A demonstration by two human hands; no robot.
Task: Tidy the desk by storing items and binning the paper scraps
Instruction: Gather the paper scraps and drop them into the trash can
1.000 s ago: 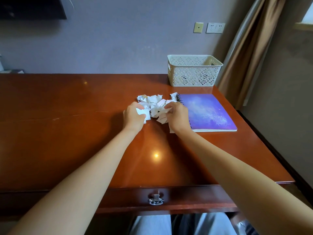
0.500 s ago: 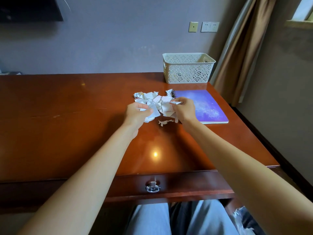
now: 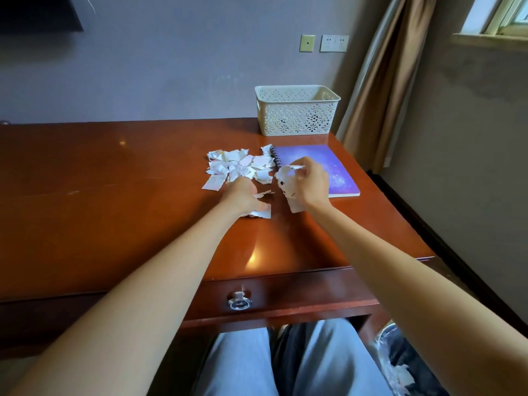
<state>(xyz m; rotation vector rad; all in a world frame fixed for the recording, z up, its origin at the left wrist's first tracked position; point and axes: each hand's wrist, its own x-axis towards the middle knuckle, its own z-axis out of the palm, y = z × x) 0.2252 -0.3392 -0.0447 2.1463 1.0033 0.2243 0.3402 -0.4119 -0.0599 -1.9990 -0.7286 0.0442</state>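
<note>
R hand (image 3: 312,185) higher w/ torn scraps (image 3: 286,182)

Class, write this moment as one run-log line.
phase: gathering | right hand: grips scrap bunch | left hand: covers a scrap, grip unclear | pile: on desk | notebook: beside pile | basket: behind notebook

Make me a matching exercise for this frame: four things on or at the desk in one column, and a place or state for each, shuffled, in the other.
Things:
1. basket
2. notebook
3. right hand
4. ring pull

Places or states:
a. lies flat, right of the loose paper scraps
b. grips a crumpled bunch of scraps
c. stands at the back of the desk, near the curtain
d. sits on the drawer front

Pairs: 1-c, 2-a, 3-b, 4-d.
</note>
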